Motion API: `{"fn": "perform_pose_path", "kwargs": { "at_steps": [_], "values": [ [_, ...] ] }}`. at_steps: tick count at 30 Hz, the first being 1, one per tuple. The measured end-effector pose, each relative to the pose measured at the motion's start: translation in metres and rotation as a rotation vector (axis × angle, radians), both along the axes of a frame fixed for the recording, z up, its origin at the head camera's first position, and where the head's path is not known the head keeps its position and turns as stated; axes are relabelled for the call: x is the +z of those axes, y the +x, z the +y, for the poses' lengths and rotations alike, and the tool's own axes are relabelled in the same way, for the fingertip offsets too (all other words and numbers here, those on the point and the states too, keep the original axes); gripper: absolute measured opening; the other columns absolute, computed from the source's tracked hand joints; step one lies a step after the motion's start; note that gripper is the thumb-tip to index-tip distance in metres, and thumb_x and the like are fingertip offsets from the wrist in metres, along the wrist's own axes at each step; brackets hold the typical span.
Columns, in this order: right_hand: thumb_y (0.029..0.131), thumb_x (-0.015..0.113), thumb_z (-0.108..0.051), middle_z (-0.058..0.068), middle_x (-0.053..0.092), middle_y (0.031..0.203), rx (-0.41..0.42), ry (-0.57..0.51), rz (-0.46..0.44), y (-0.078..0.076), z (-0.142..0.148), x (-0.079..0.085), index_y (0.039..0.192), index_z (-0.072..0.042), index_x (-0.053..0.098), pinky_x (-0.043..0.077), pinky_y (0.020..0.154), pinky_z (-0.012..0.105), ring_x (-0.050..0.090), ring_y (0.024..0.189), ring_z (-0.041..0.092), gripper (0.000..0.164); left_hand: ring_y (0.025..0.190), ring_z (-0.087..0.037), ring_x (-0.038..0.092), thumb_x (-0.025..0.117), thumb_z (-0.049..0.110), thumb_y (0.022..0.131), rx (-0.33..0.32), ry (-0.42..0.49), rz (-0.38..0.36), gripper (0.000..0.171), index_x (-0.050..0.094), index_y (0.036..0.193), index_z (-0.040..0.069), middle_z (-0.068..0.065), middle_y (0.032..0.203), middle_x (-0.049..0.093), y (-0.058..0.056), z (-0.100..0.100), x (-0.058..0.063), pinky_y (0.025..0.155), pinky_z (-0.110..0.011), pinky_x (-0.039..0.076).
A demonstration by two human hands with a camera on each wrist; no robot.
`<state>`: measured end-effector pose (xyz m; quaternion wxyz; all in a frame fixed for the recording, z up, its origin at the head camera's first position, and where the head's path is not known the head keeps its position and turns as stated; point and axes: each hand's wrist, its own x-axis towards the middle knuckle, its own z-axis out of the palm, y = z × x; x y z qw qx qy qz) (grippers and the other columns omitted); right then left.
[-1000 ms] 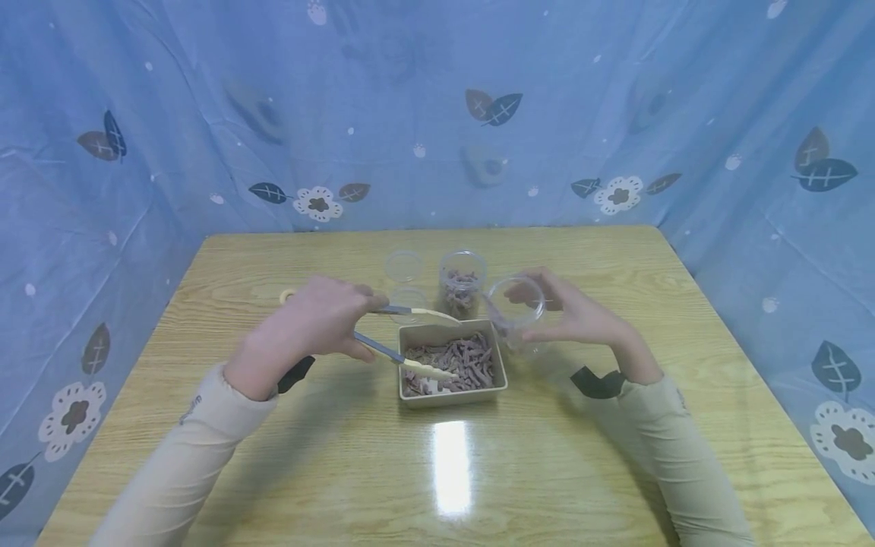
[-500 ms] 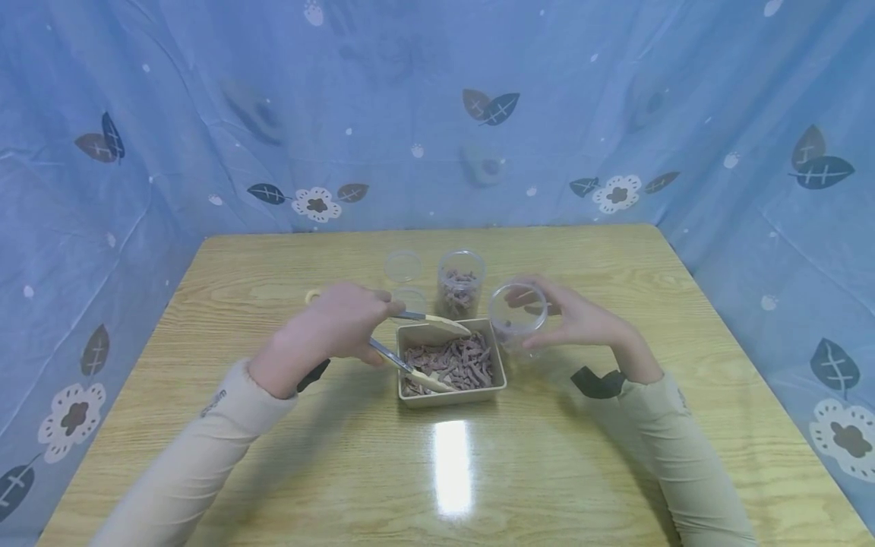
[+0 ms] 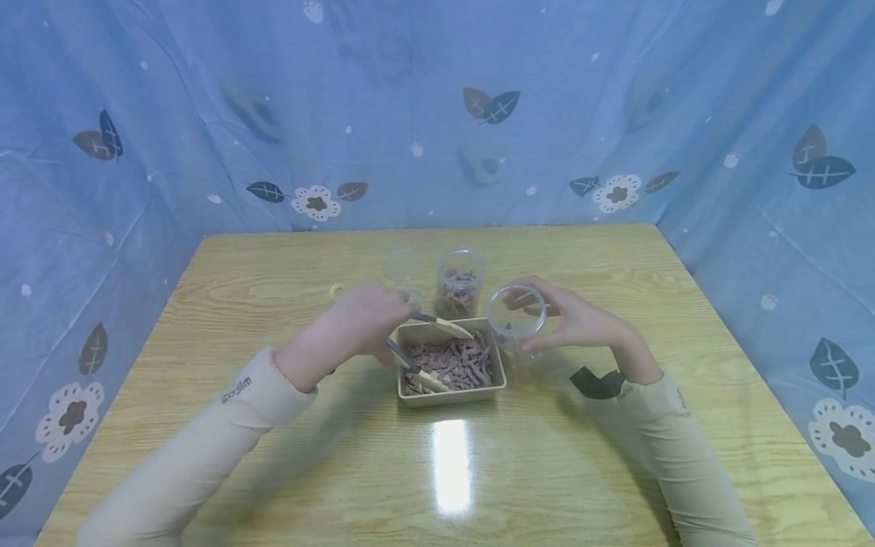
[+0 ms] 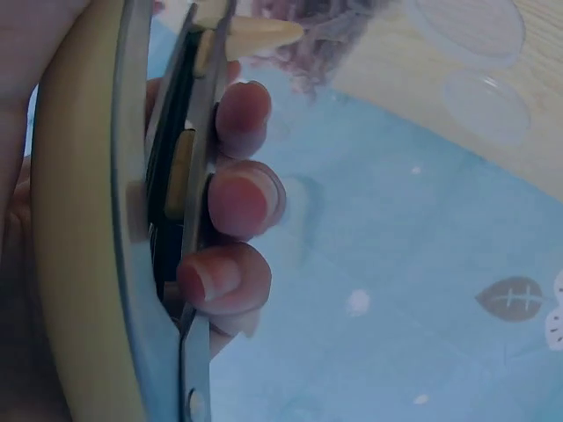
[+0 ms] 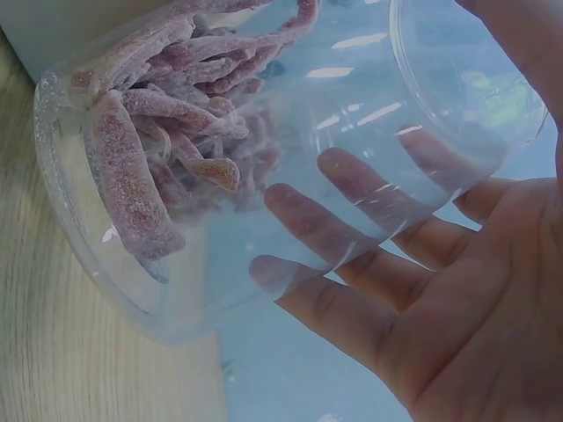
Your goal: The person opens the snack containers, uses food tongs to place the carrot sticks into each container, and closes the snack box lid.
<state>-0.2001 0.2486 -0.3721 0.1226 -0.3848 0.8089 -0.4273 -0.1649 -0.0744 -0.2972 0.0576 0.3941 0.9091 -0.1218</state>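
Observation:
My left hand (image 3: 358,327) grips a pair of tongs (image 4: 79,229) with cream tips. Both tips stand apart inside a beige rectangular box (image 3: 451,400), down at the strips. Purplish-brown dried strips (image 3: 468,368) with a pale coating lie in that box. Just right of it, my right hand (image 3: 581,315) holds a clear round jar (image 3: 517,332), fingers round its far side. In the right wrist view several frosted strips (image 5: 176,123) lie at the jar's bottom. The table hides the tong tips' grip from the left wrist view.
Behind the box stands a second clear jar (image 3: 461,266) with strips inside. Two clear round lids lie to its left, one lid (image 3: 402,265) farther back and the other partly behind my left hand. A blue patterned curtain (image 3: 410,114) surrounds the wooden table (image 3: 307,471).
My left hand has moved right and slightly forward with the tongs, whose tips have come down among the strips and a little closer together. The right hand and its jar stay nearly still.

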Motion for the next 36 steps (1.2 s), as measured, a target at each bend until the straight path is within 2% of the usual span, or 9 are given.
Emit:
{"fn": "perform_pose_path", "kwargs": {
  "at_steps": [5, 8, 14, 18, 25, 28, 36],
  "values": [
    [0.068, 0.082, -0.014, 0.016, 0.049, 0.128, -0.008, 0.008, -0.002, 0.002, -0.003, 0.003, 0.137, -0.013, 0.035, 0.044, 0.093, 0.053, 0.048, 0.118, 0.03, 0.083, 0.082, -0.019, 0.06, 0.089, 0.032, 0.053, -0.001, 0.004, -0.048, 0.062, 0.063, 0.105, 0.009, -0.001, 0.096, 0.064, -0.006, 0.007, 0.002, 0.076, -0.031, 0.053],
    [0.069, 0.081, -0.011, 0.02, 0.049, 0.128, -0.016, 0.019, -0.003, 0.006, -0.006, 0.01, 0.136, -0.008, 0.035, 0.044, 0.093, 0.053, 0.048, 0.118, 0.034, 0.082, 0.085, -0.018, 0.06, 0.088, 0.032, 0.054, 0.009, -0.031, -0.073, 0.062, 0.063, 0.105, 0.008, -0.001, 0.097, 0.065, -0.007, 0.011, 0.006, 0.079, -0.031, 0.052],
    [0.07, 0.08, -0.01, 0.023, 0.049, 0.126, -0.009, 0.021, -0.01, 0.015, -0.011, 0.024, 0.135, -0.001, 0.035, 0.044, 0.094, 0.052, 0.047, 0.117, 0.038, 0.08, 0.083, -0.017, 0.06, 0.088, 0.034, 0.054, 0.008, -0.067, -0.067, 0.061, 0.064, 0.104, 0.009, 0.0, 0.095, 0.066, -0.009, 0.014, 0.006, 0.079, -0.029, 0.053],
    [0.071, 0.08, -0.012, 0.018, 0.05, 0.126, -0.006, 0.026, -0.007, 0.016, -0.012, 0.027, 0.136, -0.002, 0.035, 0.043, 0.094, 0.052, 0.048, 0.117, 0.037, 0.079, 0.077, -0.015, 0.059, 0.087, 0.038, 0.051, -0.015, -0.049, -0.016, 0.059, 0.065, 0.099, 0.01, 0.002, 0.09, 0.066, -0.01, 0.012, 0.003, 0.073, -0.027, 0.053],
    [0.071, 0.08, -0.012, 0.017, 0.049, 0.127, -0.009, 0.023, -0.018, 0.016, -0.013, 0.025, 0.137, -0.004, 0.034, 0.042, 0.093, 0.056, 0.048, 0.117, 0.038, 0.081, 0.059, -0.009, 0.049, 0.082, 0.047, 0.051, -0.116, -0.043, 0.153, 0.051, 0.066, 0.085, 0.012, 0.004, 0.073, 0.062, -0.008, 0.008, -0.004, 0.056, -0.02, 0.048],
    [0.07, 0.08, -0.012, 0.017, 0.05, 0.126, -0.016, 0.023, -0.021, 0.016, -0.012, 0.024, 0.137, -0.005, 0.034, 0.042, 0.093, 0.057, 0.048, 0.116, 0.038, 0.081, 0.058, -0.009, 0.046, 0.082, 0.045, 0.053, -0.138, -0.023, 0.175, 0.05, 0.066, 0.086, 0.011, 0.004, 0.073, 0.061, -0.007, 0.005, -0.005, 0.053, -0.018, 0.045],
    [0.069, 0.081, -0.012, 0.016, 0.052, 0.123, -0.016, 0.01, 0.004, 0.016, -0.013, 0.024, 0.135, -0.003, 0.037, 0.04, 0.094, 0.058, 0.048, 0.115, 0.037, 0.08, 0.053, -0.006, 0.039, 0.079, 0.047, 0.055, -0.127, 0.052, 0.187, 0.049, 0.064, 0.087, 0.012, 0.005, 0.071, 0.059, -0.006, -0.003, -0.008, 0.046, -0.015, 0.035]
  ]
}}
